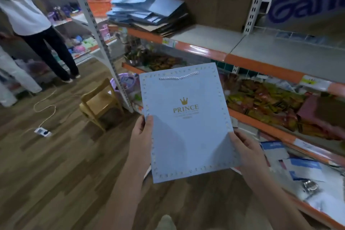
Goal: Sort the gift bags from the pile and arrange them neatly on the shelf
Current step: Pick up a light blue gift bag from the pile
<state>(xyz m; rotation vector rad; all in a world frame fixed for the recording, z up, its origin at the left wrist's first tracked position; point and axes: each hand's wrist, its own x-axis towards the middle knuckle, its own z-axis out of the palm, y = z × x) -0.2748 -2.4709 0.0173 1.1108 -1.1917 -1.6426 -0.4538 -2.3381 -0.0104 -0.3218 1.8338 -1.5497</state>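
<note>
Flat pale-blue gift bag (pixel 186 123) (gold "PRINCE" crown) upright; blue stack (pixel 147 10) on shelf (pixel 205 37).

A gift bag (pixel 186 123) sits mid-frame between two hands (pixel 141 132). A stack of bags (pixel 147 9) lies on the shelf (pixel 205 37), upper middle. A chair (pixel 99 102) stands left.

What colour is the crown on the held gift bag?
Gold, on the light blue gift bag; head view.

From my feed I see two bare forearms reaching into view, with no sleeves, watch or rings showing on them. My left hand (pixel 142 132) and right hand (pixel 246 152) are ungloved. Low at the bottom edge a pale rounded shape shows, too blurred to identify.
</note>
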